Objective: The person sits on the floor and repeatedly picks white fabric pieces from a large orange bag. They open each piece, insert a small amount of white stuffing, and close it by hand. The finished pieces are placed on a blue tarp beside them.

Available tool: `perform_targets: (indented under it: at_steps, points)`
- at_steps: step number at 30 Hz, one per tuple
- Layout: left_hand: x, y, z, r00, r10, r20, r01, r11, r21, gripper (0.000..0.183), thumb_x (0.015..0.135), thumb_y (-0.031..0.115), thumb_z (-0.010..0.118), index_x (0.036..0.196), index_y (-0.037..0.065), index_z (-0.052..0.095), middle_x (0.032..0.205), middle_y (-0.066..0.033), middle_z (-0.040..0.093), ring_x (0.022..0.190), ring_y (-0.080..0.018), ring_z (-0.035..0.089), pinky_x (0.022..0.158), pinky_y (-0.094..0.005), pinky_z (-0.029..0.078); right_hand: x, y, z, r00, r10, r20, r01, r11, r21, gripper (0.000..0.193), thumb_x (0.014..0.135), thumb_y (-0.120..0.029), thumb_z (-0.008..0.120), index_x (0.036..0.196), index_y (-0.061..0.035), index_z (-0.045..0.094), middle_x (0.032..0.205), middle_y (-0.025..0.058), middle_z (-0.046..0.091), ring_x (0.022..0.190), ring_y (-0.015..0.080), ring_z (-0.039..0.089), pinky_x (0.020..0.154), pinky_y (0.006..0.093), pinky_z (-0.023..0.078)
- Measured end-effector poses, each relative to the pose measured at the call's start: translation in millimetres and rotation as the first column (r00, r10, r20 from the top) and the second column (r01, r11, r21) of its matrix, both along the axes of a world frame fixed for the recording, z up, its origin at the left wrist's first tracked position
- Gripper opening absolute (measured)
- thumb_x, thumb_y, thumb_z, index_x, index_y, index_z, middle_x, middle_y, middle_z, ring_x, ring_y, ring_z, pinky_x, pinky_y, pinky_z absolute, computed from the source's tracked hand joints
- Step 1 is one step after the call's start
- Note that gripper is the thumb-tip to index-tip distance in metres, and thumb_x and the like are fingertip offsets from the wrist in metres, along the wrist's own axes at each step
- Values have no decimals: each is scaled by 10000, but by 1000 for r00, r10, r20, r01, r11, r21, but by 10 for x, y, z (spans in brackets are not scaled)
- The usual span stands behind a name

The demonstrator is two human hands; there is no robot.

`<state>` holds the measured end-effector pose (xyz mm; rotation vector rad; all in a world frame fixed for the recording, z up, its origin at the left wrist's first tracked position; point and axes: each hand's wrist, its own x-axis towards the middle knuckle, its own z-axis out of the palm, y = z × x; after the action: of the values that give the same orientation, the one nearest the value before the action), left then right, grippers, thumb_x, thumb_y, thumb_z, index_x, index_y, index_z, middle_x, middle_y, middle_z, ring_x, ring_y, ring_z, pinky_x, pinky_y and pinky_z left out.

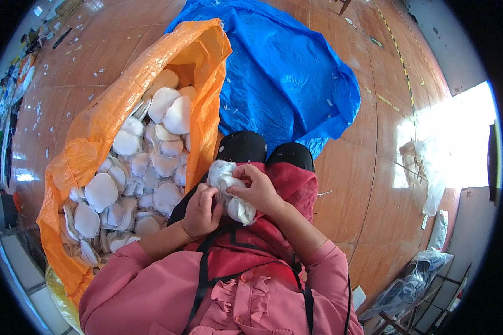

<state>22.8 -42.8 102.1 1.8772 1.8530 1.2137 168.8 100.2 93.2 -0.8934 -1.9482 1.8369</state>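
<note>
Over my lap I hold a white bundle (241, 211) of soft, rounded pieces, in what looks like thin clear wrapping. My left hand (198, 213) is closed at its left side, fingers curled in against it. My right hand (258, 192) pinches it from above and the right, thumb and fingertips pressed on the white material. Exactly how the fingertips grip is partly hidden. To the left, a wide-mouthed orange sack (78, 153) lies beside my leg, filled with loose white oval pads (101, 192). My left forearm passes close to the sack's near edge.
A blue plastic sheet or sack (279, 72) spreads on the tiled floor ahead of my knees. Clear plastic bags (413, 279) lie at the lower right by a metal frame. Yellow-black tape (398, 50) runs along the floor at right. White scraps dot the tiles.
</note>
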Motion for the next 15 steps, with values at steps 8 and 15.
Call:
perform_targets:
  at_steps: [8, 15]
  points:
    - [-365, 130, -10, 852, 248, 461, -40, 909, -415, 382, 876, 309, 730, 1013, 20, 522, 909, -137, 644, 823, -243, 672, 754, -360, 526, 141, -47, -216, 966, 236, -106, -172, 892, 419, 337, 712, -125, 800, 977, -39, 609, 983, 148, 603, 934, 342, 599, 827, 385, 497]
    - [-618, 661, 320, 807, -462, 369, 555, 375, -743, 589, 894, 533, 636, 1265, 85, 546, 931, -113, 716, 834, -271, 699, 741, -388, 533, 79, -180, -73, 927, 321, -194, -193, 852, 487, 260, 725, -54, 789, 906, -49, 602, 901, 139, 604, 862, 339, 611, 766, 395, 516]
